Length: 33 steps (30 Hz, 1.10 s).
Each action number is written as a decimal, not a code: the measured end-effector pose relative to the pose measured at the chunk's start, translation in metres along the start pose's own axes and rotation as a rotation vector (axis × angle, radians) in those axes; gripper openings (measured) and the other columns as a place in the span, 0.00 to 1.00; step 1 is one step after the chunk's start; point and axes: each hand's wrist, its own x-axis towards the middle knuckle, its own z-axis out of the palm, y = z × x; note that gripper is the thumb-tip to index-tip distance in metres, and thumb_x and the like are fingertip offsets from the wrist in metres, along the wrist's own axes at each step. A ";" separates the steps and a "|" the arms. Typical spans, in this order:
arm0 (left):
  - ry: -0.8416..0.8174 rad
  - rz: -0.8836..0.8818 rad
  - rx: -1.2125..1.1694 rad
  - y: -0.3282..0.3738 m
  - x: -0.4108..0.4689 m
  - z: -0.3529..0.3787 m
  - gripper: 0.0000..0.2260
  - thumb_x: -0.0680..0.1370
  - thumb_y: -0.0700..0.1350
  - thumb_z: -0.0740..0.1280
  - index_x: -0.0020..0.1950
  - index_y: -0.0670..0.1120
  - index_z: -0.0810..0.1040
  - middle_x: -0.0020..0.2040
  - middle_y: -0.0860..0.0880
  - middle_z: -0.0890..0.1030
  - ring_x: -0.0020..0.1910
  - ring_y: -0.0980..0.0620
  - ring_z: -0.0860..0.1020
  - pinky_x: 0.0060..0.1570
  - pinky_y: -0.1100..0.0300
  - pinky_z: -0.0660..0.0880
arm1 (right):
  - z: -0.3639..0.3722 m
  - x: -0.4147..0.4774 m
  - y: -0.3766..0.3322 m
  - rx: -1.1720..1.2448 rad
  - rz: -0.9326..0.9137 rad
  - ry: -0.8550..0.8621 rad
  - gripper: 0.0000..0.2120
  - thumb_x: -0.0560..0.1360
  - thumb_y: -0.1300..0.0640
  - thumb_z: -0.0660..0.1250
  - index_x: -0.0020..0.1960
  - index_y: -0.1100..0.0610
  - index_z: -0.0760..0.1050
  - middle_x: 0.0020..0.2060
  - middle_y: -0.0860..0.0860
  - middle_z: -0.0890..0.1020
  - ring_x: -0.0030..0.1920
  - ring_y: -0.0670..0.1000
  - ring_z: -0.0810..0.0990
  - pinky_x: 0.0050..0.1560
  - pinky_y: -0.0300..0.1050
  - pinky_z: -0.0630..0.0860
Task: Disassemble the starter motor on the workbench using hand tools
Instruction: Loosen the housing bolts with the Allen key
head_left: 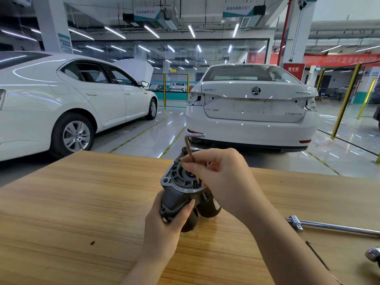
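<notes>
left hand (pixel 164 225) fingers curled round the starter motor (pixel 181 179), right hand (pixel 224 177) fingers pinched on the hex key (pixel 188 147)

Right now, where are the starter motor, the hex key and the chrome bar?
starter motor (pixel 174 178): head view, on its grey flange face.
hex key (pixel 189 148): head view, on the shank below the bend.
chrome bar (pixel 333 226): head view, on mid-shaft.

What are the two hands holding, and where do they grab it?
The left hand grips the dark grey metal starter motor round its body. The right hand pinches the L-shaped metal hex key on its long shaft.
</notes>
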 end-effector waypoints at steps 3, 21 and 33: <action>0.003 0.000 0.002 0.000 0.000 0.000 0.24 0.58 0.60 0.69 0.52 0.56 0.74 0.46 0.57 0.81 0.47 0.67 0.78 0.42 0.75 0.74 | 0.002 0.000 0.002 -0.055 -0.019 -0.007 0.09 0.76 0.57 0.64 0.53 0.50 0.81 0.28 0.37 0.76 0.32 0.34 0.74 0.36 0.28 0.69; 0.010 0.008 -0.007 0.000 0.001 0.000 0.23 0.59 0.60 0.69 0.52 0.56 0.74 0.46 0.66 0.80 0.48 0.67 0.78 0.39 0.77 0.72 | 0.006 0.000 0.000 -0.021 -0.028 0.049 0.06 0.73 0.57 0.68 0.47 0.49 0.82 0.33 0.41 0.79 0.37 0.37 0.77 0.41 0.30 0.74; 0.018 0.051 0.011 -0.001 -0.001 0.000 0.22 0.60 0.60 0.70 0.52 0.56 0.74 0.47 0.66 0.81 0.47 0.67 0.79 0.40 0.77 0.73 | 0.009 0.001 0.005 -0.061 -0.022 0.111 0.04 0.73 0.51 0.67 0.41 0.50 0.76 0.33 0.44 0.80 0.34 0.44 0.79 0.38 0.39 0.77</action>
